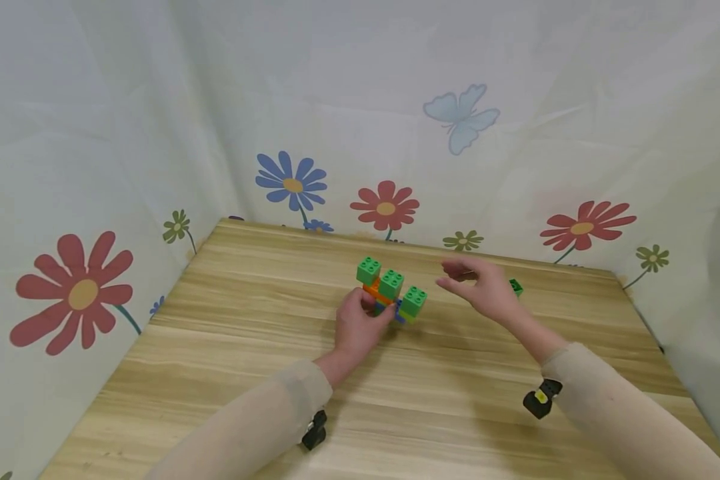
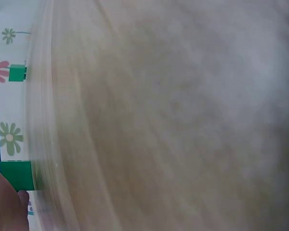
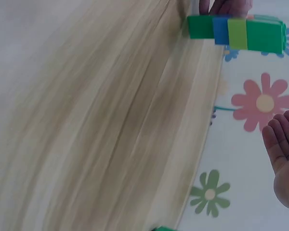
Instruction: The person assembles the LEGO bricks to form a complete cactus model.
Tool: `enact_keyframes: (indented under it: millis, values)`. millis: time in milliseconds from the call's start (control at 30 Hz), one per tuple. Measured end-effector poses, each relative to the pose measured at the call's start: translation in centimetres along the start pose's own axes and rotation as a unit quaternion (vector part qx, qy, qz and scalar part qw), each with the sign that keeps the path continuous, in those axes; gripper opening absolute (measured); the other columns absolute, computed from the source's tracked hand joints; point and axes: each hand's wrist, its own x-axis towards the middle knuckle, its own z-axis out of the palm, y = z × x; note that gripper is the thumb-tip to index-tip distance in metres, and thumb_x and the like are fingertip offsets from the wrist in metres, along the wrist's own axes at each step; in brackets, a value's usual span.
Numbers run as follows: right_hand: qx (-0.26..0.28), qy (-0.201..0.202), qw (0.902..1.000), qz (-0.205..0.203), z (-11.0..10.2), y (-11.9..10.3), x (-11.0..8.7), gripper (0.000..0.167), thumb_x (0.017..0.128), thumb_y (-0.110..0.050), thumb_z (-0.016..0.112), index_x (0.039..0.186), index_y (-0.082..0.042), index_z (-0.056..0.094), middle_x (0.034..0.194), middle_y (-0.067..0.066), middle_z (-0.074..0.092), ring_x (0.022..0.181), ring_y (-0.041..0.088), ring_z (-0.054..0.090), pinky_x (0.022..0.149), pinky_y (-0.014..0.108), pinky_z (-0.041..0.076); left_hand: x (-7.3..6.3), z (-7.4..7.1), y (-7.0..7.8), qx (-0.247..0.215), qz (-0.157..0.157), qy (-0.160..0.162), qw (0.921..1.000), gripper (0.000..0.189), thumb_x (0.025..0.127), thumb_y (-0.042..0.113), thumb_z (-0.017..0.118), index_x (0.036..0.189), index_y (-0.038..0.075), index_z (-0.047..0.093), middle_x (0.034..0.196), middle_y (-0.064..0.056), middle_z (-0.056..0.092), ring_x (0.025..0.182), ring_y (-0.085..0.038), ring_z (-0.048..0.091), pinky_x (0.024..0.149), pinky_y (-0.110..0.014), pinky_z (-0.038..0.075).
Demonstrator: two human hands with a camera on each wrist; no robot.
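In the head view a small structure of toy building blocks stands near the middle of the wooden table. Three green studded blocks top it, with orange, blue and lime pieces beneath. My left hand grips its near side, fingers and thumb around the lower pieces. Stacked green, blue and lime layers of the structure show side-on in the right wrist view. To the right, my right hand hovers apart from it, fingers loosely extended and holding nothing. A loose green block lies just beyond that hand, partly hidden by it.
The wood-grain table ends at a white fabric backdrop printed with flowers and a butterfly, which encloses the back and sides. Black wrist cameras sit below each sleeve.
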Motion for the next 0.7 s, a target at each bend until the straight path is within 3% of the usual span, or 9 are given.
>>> enact_keyframes:
  millis: [133,467,567,700]
  values:
    - [-0.016,0.011,0.9994,0.027,-0.8,1.6,-1.0,0.039,0.099,-0.023,0.08,0.131,-0.002,0.072,0.123,0.019,0.075,0.109,0.031,0.073,0.095,0.048,0.061,0.0,0.0,-0.1,0.0,0.0,0.0,1.0,0.034,0.089,0.022,0.088,0.097,0.005,0.06,0.1,-0.007,0.065,0.097,-0.024,0.065,0.087,-0.039,0.061]
    - [-0.035,0.032,0.9961,0.075,-2.6,4.4,-3.2,0.047,0.102,-0.032,0.075,0.14,-0.004,0.067,0.132,0.021,0.071,0.114,0.036,0.071,0.088,0.017,0.053,0.0,0.0,0.0,0.001,0.003,-0.003,1.0,0.034,0.09,0.023,0.088,0.098,0.008,0.059,0.1,-0.004,0.065,0.096,-0.022,0.064,0.087,-0.038,0.06]
    - [-0.041,0.04,0.9949,0.083,-3.1,5.0,-3.7,0.049,0.103,-0.032,0.075,0.14,-0.002,0.066,0.132,0.023,0.07,0.114,0.037,0.07,0.091,0.022,0.057,0.0,0.0,-0.1,0.002,0.003,-0.002,1.0,0.034,0.089,0.023,0.088,0.098,0.007,0.06,0.1,-0.005,0.065,0.096,-0.022,0.064,0.086,-0.038,0.06]
    - [-0.046,0.058,0.9938,0.083,-3.6,6.0,-4.2,0.05,0.103,-0.028,0.075,0.14,0.002,0.064,0.131,0.026,0.069,0.115,0.041,0.069,0.098,0.05,0.058,0.0,0.0,-0.1,0.002,0.004,-0.001,1.0,0.034,0.089,0.024,0.088,0.098,0.007,0.06,0.1,-0.006,0.065,0.095,-0.022,0.064,0.086,-0.038,0.06]
